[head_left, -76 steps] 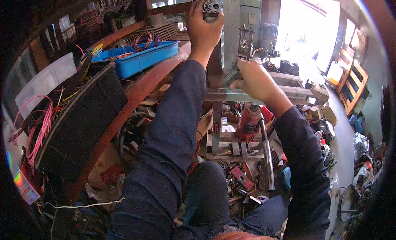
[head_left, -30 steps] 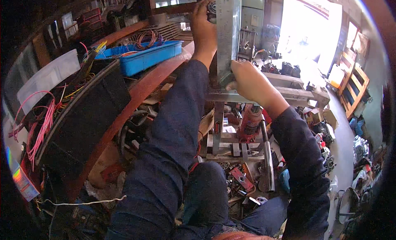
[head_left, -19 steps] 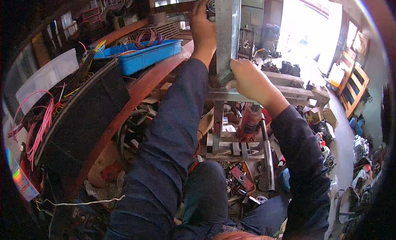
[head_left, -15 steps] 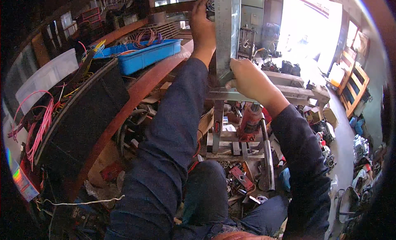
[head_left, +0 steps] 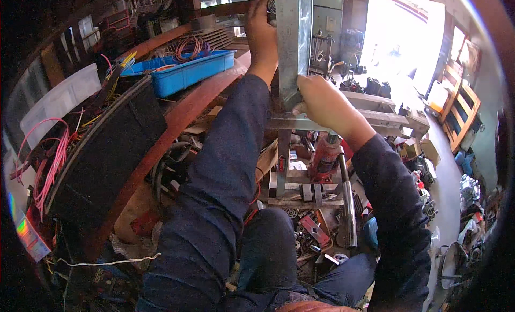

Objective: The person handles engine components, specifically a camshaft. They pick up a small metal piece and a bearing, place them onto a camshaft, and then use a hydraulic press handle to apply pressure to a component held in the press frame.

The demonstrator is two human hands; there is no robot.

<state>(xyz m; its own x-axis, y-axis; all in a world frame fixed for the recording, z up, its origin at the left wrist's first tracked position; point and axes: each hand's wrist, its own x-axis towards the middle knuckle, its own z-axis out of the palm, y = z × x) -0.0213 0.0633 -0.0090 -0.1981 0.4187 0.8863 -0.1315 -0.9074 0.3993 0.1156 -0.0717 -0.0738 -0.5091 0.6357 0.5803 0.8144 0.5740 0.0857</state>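
A tall grey metal channel [head_left: 288, 49] stands upright before me at the upper middle, with a paler, glassy-looking side face on its right. High on its left side, the fingers of my left hand [head_left: 262, 38] curl around a small round part like a ball bearing [head_left: 272, 6]; my fingertips are partly hidden. My right hand [head_left: 325, 102] is closed at the lower right edge of the channel, thumb underneath. Below that hand, a red bottle jack [head_left: 325, 159] stands within a metal frame [head_left: 375, 118]. A long steel bar [head_left: 347, 205] leans down beside the jack.
On the left are a blue tray [head_left: 188, 71] holding coiled wires, a black bin [head_left: 107, 146] and pink cables [head_left: 51, 170]. A tray of loose metal parts [head_left: 314, 231] sits between my knees. Wooden pallets [head_left: 461, 111] lean by the right wall, near piled parts [head_left: 469, 194].
The metal channel and my left hand have shifted very slightly left. Both hands keep the same hold, and the rest looks unchanged.
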